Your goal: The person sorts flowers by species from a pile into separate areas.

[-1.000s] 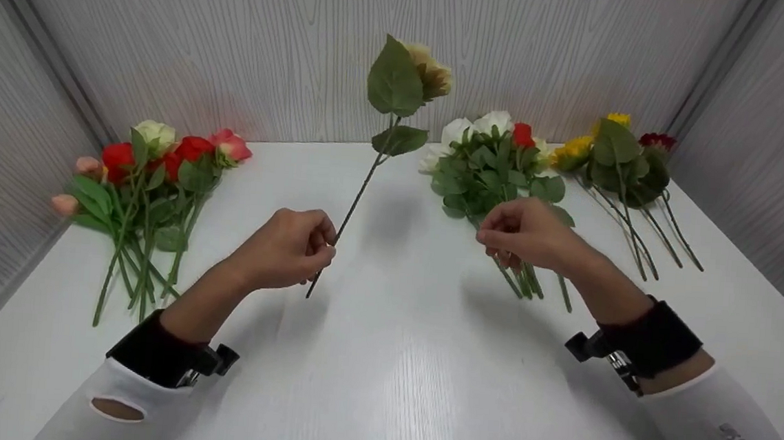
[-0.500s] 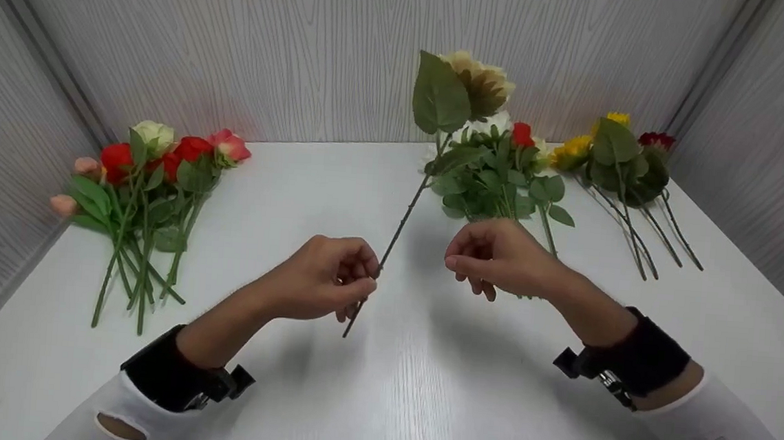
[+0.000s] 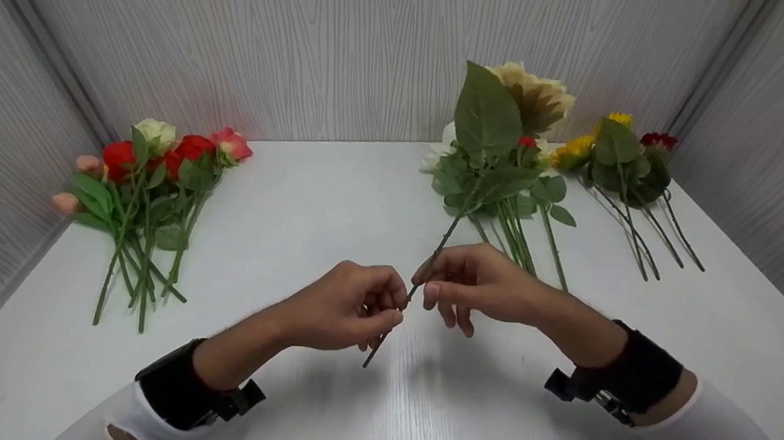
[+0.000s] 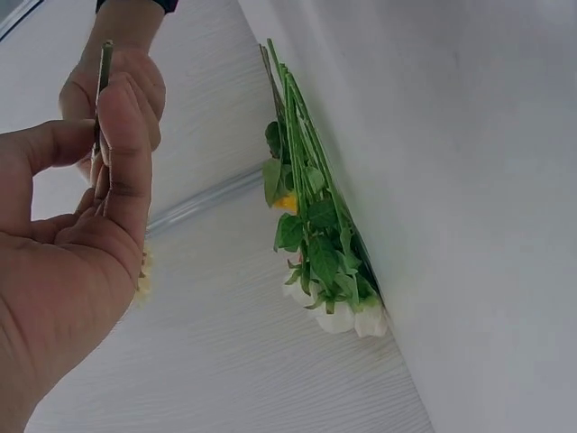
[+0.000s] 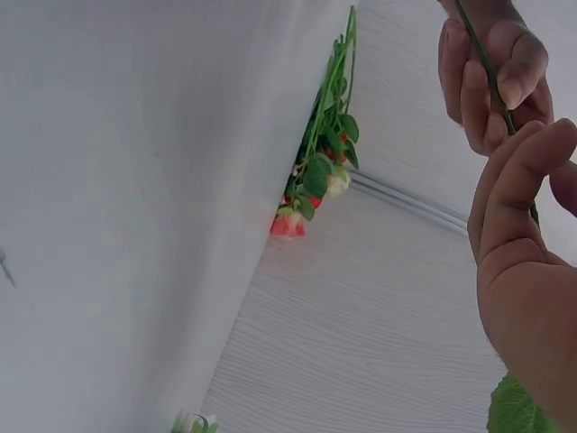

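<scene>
A cream-petalled flower (image 3: 538, 99) with broad green leaves (image 3: 486, 113) leans up and to the right in the head view. My left hand (image 3: 348, 307) pinches its thin stem (image 3: 447, 236) between thumb and fingers near the lower end, which sticks out below. Just above that grip is my right hand (image 3: 491, 285), its bent forefinger reaching behind the stem. In the right wrist view, a gap shows between the right thumb (image 5: 564, 188) and forefinger, and part of the stem is hidden by the fingers. The bloom covers some of the white roses (image 3: 436, 157) behind it.
At the left of the white table (image 3: 297, 199) lies a bunch of red, pink and cream flowers (image 3: 154, 169). Behind the right hand lie green-stemmed roses (image 3: 515, 239). Farther right are yellow and dark red flowers (image 3: 621, 156). Grey wood-grain panels (image 3: 321, 49) enclose the table.
My left hand has carried the cream flower right and toward me. My right hand has come down and left, away from the rose bunch, until its fingertips meet the stem.
</scene>
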`<act>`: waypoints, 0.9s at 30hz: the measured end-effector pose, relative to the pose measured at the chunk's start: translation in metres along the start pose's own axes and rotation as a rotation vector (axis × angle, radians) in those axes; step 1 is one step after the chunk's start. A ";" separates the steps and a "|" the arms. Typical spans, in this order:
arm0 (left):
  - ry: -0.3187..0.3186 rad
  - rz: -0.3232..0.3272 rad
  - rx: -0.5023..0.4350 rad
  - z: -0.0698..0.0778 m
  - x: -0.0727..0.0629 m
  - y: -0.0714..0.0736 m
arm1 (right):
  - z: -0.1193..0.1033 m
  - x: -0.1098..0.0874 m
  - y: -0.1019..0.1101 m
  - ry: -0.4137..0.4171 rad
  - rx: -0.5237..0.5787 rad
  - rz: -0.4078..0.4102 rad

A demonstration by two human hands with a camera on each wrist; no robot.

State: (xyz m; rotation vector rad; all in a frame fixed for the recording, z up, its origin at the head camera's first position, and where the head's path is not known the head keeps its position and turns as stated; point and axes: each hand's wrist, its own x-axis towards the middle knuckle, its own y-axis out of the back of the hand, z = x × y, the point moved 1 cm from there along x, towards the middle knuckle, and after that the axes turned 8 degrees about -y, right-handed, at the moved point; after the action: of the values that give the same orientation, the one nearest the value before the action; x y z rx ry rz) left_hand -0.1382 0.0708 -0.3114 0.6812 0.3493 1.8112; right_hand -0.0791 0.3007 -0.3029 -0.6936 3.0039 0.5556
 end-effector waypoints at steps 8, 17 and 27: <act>0.007 -0.025 0.057 0.000 0.000 0.001 | 0.001 0.003 0.002 0.042 0.147 0.030; 0.091 -0.121 0.158 -0.002 -0.002 0.011 | 0.000 -0.001 0.014 0.061 0.200 0.135; 0.125 -0.200 0.409 0.008 -0.005 0.020 | -0.002 -0.004 0.020 0.085 0.253 0.171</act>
State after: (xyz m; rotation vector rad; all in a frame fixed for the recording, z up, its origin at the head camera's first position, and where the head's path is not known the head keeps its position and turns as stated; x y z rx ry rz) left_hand -0.1471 0.0583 -0.2955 0.7829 0.8580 1.6071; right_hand -0.0839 0.3181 -0.2941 -0.4589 3.1514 0.1440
